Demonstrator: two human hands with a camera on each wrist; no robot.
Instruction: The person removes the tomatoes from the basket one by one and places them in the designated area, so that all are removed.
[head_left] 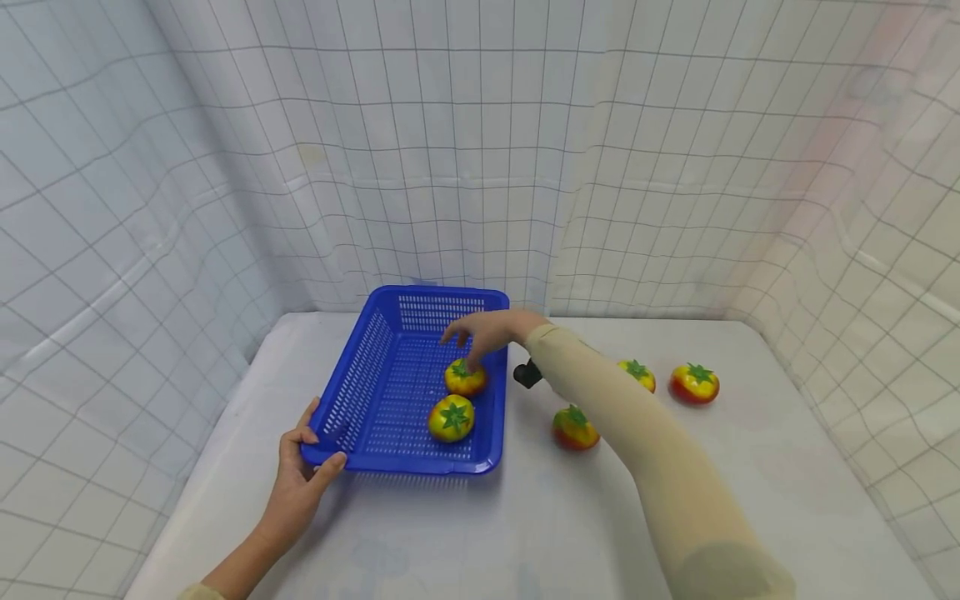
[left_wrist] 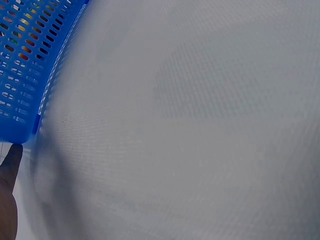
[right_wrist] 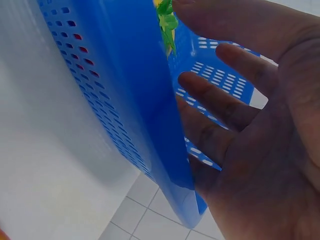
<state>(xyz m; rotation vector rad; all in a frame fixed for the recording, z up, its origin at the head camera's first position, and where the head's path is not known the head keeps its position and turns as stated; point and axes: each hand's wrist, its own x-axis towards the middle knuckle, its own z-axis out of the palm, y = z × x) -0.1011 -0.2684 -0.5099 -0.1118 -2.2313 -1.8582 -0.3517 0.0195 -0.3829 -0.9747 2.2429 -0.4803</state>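
In the head view a blue plastic basket (head_left: pixel 397 462) sits on the white table. My left hand (head_left: pixel 296 487) grips its near left corner, thumb over the front rim and fingers along the left side. Reaching over the basket's right rim, my right hand (head_left: pixel 491 332) has its thumb at the top of a yellow-red tomato (head_left: pixel 462 382) inside. A second tomato (head_left: pixel 452 419) lies nearer in the basket. The right wrist view shows a bare palm (right_wrist: pixel 260 170) with loosely spread fingers beside the rim; green leaves show past the thumb.
Right of the basket, one tomato (head_left: pixel 575 430) lies nearest, another (head_left: pixel 639 375) is partly behind my right sleeve (head_left: pixel 637 417), and a third tomato (head_left: pixel 694 384) is farther right. A small black object (head_left: pixel 527 374) shows below the right wrist. Gridded white curtains (head_left: pixel 465 150) surround the table.
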